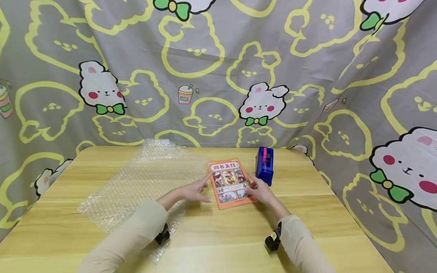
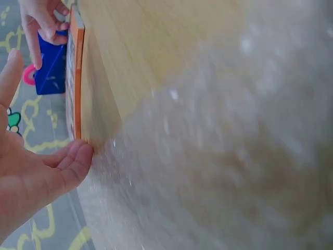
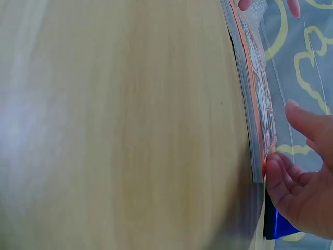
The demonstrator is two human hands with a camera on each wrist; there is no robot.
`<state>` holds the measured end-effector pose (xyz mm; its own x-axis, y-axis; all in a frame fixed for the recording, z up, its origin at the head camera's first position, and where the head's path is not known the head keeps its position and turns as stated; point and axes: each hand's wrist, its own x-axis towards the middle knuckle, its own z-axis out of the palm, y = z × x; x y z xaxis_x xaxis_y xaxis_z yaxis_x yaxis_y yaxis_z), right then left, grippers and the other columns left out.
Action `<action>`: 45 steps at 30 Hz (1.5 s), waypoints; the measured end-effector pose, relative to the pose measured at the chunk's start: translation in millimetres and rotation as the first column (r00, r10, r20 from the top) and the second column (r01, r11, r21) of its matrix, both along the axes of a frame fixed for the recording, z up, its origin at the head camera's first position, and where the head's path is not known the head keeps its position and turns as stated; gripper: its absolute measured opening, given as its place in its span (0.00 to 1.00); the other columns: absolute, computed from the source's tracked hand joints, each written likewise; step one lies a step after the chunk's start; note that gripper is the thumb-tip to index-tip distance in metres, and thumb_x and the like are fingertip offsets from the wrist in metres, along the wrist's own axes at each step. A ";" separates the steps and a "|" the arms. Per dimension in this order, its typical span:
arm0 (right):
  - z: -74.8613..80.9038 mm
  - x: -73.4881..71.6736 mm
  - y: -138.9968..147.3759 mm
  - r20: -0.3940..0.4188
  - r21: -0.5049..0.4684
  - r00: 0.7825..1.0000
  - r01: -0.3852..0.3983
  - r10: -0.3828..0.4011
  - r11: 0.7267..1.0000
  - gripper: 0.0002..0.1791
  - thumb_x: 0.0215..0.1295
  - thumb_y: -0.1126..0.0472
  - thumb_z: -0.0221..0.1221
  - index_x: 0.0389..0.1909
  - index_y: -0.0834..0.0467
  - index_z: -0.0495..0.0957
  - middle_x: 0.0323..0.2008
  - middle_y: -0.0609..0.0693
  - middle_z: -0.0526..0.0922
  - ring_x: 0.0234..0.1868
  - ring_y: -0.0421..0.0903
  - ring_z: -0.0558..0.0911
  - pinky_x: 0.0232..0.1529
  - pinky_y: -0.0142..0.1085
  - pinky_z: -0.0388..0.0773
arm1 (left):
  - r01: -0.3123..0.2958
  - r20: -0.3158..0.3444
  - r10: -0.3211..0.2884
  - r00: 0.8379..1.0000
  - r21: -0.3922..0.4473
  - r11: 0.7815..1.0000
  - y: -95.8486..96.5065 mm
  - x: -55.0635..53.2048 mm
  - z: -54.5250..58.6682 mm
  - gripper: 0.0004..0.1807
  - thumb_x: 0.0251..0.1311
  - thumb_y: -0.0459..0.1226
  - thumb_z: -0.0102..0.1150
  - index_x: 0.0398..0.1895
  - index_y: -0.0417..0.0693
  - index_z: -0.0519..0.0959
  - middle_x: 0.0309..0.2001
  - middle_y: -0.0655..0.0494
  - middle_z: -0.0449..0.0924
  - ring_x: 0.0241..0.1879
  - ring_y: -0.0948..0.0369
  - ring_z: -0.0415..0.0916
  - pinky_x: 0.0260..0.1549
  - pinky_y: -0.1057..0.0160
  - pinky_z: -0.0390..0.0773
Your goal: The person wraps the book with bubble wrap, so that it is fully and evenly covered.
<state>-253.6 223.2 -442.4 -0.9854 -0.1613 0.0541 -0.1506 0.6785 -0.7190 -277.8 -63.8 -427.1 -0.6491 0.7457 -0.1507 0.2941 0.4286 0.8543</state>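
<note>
An orange comic-style book (image 1: 230,184) lies flat on the wooden table, cover up, with Chinese characters across its top. My left hand (image 1: 196,190) is at the book's left side, thumb spread; in the left wrist view its fingertips (image 2: 79,156) are at the spine edge, and contact is hard to tell. At the opposite edge, my right hand (image 1: 262,190) touches the book with its fingertips (image 3: 276,169), the thumb raised apart from the cover. Neither hand grips the book. Bubble wrap (image 1: 136,189) is spread flat under and beside my left forearm.
Just beyond my right hand stands a blue tape dispenser (image 1: 264,167) with a pink ring on it. A patterned grey curtain (image 1: 211,76) hangs behind the table and along its sides. Bare wood of the table (image 1: 218,239) shows in front of the book.
</note>
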 end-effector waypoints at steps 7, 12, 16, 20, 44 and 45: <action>3.3 0.2 4.2 0.016 0.042 0.999 0.034 -0.035 0.999 0.40 0.56 0.65 0.61 0.67 0.64 0.53 0.46 0.66 0.76 0.50 0.60 0.73 0.55 0.54 0.66 | 0.009 -0.021 -0.008 1.000 0.021 1.000 14.3 -2.2 0.9 0.56 0.55 0.35 0.60 0.70 0.48 0.25 0.70 0.41 0.24 0.68 0.41 0.35 0.64 0.45 0.49; 6.0 2.7 1.6 0.082 0.034 0.995 0.053 -0.056 0.998 0.43 0.55 0.66 0.61 0.68 0.68 0.48 0.50 0.69 0.73 0.55 0.63 0.70 0.60 0.55 0.60 | -0.035 0.008 0.035 0.999 0.068 0.997 26.5 3.5 -1.9 0.56 0.54 0.35 0.61 0.71 0.48 0.27 0.71 0.43 0.23 0.68 0.40 0.34 0.64 0.42 0.42; 5.2 4.3 -0.5 0.143 0.030 0.985 0.093 -0.097 0.995 0.45 0.54 0.66 0.62 0.68 0.67 0.46 0.55 0.72 0.67 0.59 0.64 0.65 0.62 0.55 0.57 | -0.129 0.048 0.125 0.991 0.101 0.986 38.0 9.6 -5.7 0.56 0.52 0.34 0.62 0.71 0.53 0.30 0.72 0.45 0.28 0.69 0.42 0.29 0.62 0.37 0.32; 1.1 7.0 -2.8 0.151 0.039 0.981 0.115 -0.120 0.993 0.46 0.51 0.69 0.63 0.68 0.67 0.48 0.58 0.76 0.59 0.61 0.65 0.61 0.62 0.56 0.56 | -0.248 0.133 0.232 0.964 0.128 0.960 50.2 14.1 -8.7 0.56 0.49 0.33 0.63 0.72 0.57 0.34 0.71 0.41 0.32 0.68 0.40 0.30 0.60 0.34 0.34; -6.9 13.1 -0.4 0.131 0.023 0.988 0.077 -0.080 0.997 0.46 0.48 0.70 0.63 0.68 0.65 0.50 0.55 0.72 0.60 0.55 0.61 0.63 0.61 0.57 0.58 | -0.615 0.599 0.345 0.723 0.330 0.716 64.1 9.5 -19.8 0.38 0.55 0.24 0.48 0.70 0.44 0.47 0.67 0.36 0.41 0.63 0.40 0.52 0.62 0.42 0.52; -7.1 13.2 -0.4 0.135 0.016 0.988 0.076 -0.077 0.997 0.46 0.49 0.69 0.63 0.68 0.64 0.50 0.55 0.72 0.60 0.55 0.61 0.63 0.61 0.57 0.58 | -0.619 0.603 0.342 0.720 0.336 0.710 64.4 9.9 -20.3 0.38 0.54 0.23 0.47 0.69 0.44 0.48 0.66 0.36 0.43 0.61 0.41 0.55 0.62 0.43 0.55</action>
